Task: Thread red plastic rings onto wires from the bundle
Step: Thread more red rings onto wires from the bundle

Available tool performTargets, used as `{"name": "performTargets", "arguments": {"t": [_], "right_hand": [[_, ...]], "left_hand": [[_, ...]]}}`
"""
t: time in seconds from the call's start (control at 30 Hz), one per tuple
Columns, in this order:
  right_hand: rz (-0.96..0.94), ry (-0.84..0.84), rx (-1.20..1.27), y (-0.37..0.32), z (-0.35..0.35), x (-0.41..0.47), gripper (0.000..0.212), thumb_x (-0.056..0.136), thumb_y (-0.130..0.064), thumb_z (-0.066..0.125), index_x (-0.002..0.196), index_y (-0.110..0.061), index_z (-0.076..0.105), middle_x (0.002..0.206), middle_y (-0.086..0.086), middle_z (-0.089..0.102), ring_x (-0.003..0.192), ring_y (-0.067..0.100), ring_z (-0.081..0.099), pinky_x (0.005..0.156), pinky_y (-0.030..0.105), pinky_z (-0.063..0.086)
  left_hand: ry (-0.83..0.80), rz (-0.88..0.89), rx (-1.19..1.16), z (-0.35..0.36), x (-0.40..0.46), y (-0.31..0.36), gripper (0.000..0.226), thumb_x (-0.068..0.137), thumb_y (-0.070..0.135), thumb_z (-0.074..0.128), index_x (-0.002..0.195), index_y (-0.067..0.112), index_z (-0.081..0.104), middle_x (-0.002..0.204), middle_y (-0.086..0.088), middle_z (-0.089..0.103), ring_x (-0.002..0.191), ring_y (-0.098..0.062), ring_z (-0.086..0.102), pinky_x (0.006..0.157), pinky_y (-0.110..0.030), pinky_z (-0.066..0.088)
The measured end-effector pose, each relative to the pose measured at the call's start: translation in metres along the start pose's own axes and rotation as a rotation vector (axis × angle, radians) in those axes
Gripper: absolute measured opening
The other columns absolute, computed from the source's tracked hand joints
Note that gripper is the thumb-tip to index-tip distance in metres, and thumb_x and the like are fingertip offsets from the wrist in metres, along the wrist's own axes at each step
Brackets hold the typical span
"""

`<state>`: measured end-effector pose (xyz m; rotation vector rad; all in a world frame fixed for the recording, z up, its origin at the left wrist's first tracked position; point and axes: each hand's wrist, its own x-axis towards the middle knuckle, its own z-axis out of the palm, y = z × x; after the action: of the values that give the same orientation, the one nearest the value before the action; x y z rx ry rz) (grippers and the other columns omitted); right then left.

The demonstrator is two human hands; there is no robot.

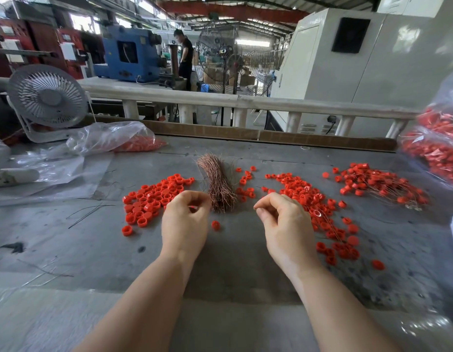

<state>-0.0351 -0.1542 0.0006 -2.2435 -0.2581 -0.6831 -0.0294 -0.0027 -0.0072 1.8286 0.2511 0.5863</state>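
we pinch a ring (193, 207) in our left hand (185, 219); the bundle (217, 185) lies just right, running away from us, while our right hand (281, 217) is curled, contents unclear.

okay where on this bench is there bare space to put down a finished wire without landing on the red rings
Bare grey bench top lies between the two forearms, nearer you than the lone red plastic ring. It is also open beyond the copper wire bundle, up to the cardboard strip. Crowded: the left heap of rings and the right heap.
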Motion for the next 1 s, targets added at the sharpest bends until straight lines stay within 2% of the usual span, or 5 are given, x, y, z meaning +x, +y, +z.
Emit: {"name": "performTargets", "arguments": {"t": [0.23, 0.5, 0.77, 0.9, 1.0], "right_hand": [[-0.004, -0.008, 0.004, 0.001, 0.002, -0.001, 0.015, 0.082, -0.003, 0.063, 0.074, -0.017, 0.063, 0.074, -0.007, 0.059, 0.08, 0.022, 0.056, 0.08, 0.045, 0.044], [-0.026, -0.006, 0.013, 0.002, 0.003, 0.0, 0.016, 0.082, -0.003, 0.064, 0.074, -0.017, 0.063, 0.074, -0.007, 0.059, 0.078, 0.02, 0.056, 0.078, 0.043, 0.045], [-0.04, -0.02, 0.021, 0.004, 0.004, 0.0, 0.014, 0.081, -0.002, 0.064, 0.074, -0.014, 0.064, 0.073, -0.005, 0.061, 0.076, 0.021, 0.056, 0.073, 0.035, 0.045], [-0.033, -0.037, 0.027, 0.004, 0.004, -0.001, 0.012, 0.082, -0.003, 0.064, 0.075, -0.013, 0.065, 0.074, -0.004, 0.062, 0.077, 0.021, 0.055, 0.074, 0.035, 0.045], [-0.027, -0.049, 0.025, 0.004, 0.005, -0.001, 0.012, 0.083, -0.004, 0.063, 0.076, -0.014, 0.065, 0.074, -0.006, 0.061, 0.078, 0.02, 0.055, 0.074, 0.033, 0.045]], "left_hand": [[-0.203, 0.164, 0.5, 0.005, -0.009, -0.005, 0.017, 0.08, 0.014, 0.064, 0.094, 0.024, 0.065, 0.093, 0.009, 0.06, 0.093, -0.016, 0.052, 0.07, -0.018, 0.03], [-0.224, 0.258, 0.481, 0.005, -0.011, -0.005, 0.015, 0.082, 0.02, 0.067, 0.096, 0.023, 0.068, 0.093, 0.007, 0.065, 0.088, -0.013, 0.055, 0.073, -0.018, 0.034], [0.0, 0.163, 0.568, -0.006, -0.001, -0.006, 0.025, 0.088, 0.015, 0.056, 0.112, 0.019, 0.064, 0.123, -0.006, 0.048, 0.114, -0.025, 0.033, 0.09, -0.021, 0.02], [-0.106, -0.038, 0.685, -0.013, 0.003, -0.007, 0.049, 0.088, 0.003, 0.041, 0.136, 0.012, 0.043, 0.15, -0.012, 0.021, 0.135, -0.031, 0.013, 0.11, -0.034, 0.013], [-0.128, 0.01, 0.76, -0.013, 0.005, -0.012, 0.048, 0.084, -0.003, 0.038, 0.13, 0.007, 0.048, 0.145, -0.012, 0.035, 0.129, -0.032, 0.027, 0.103, -0.027, 0.017]]}}
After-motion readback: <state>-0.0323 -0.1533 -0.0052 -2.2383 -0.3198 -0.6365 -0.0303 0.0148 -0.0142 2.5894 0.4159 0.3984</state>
